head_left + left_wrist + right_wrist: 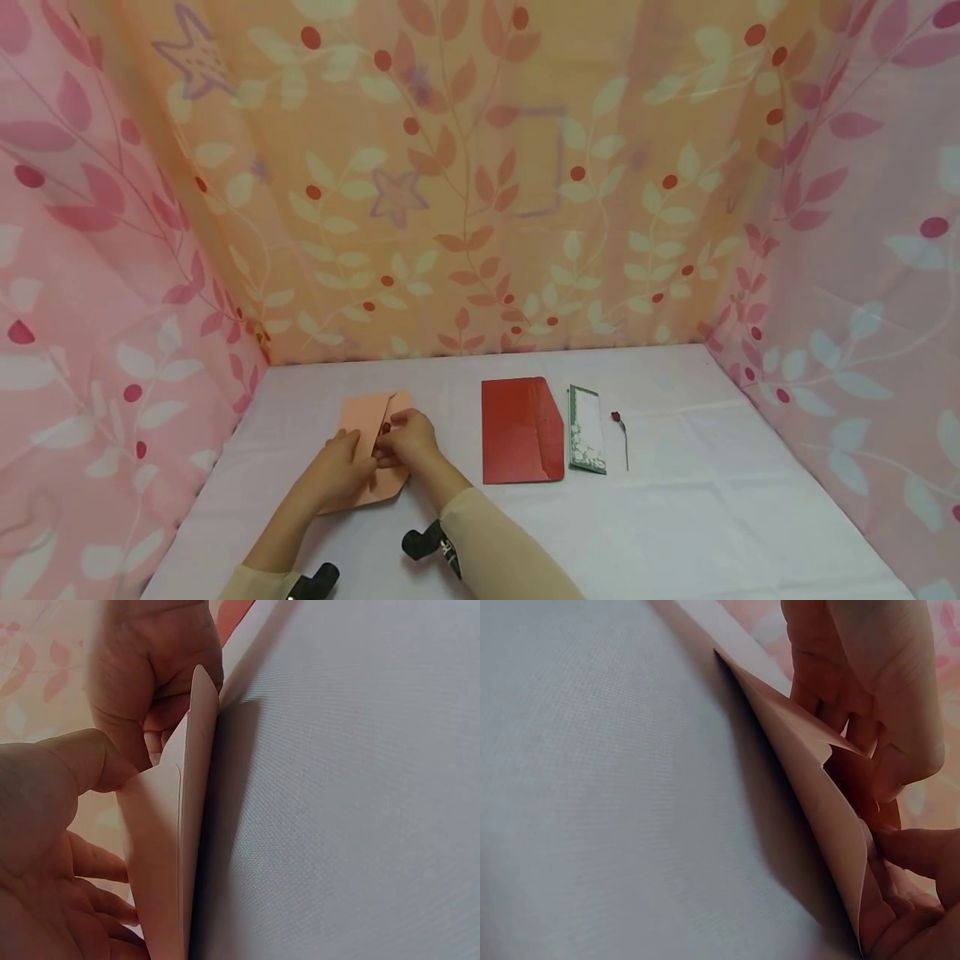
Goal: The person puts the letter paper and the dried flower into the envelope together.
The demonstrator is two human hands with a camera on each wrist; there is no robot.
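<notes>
On the left part of the table lies a peach envelope [365,408], its flap turned to the right. My left hand [345,473] grips it at the pocket's edge, the thumb over the paper in the left wrist view. At the pocket's mouth is my right hand [412,439], its bent fingers pinching what looks like a small dried rose with a dark red head [386,427]. The rose's stem is hidden. In the right wrist view the right hand [911,900] reaches to the mouth of the envelope [810,787], which gapes open.
To the right lies a red envelope [513,429] with its flap unfolded. Beside it are a folded card with a green and white floral print [587,429] and another small dried rose [617,418]. Patterned cloth [480,250] closes off the white table [712,500] at back and sides.
</notes>
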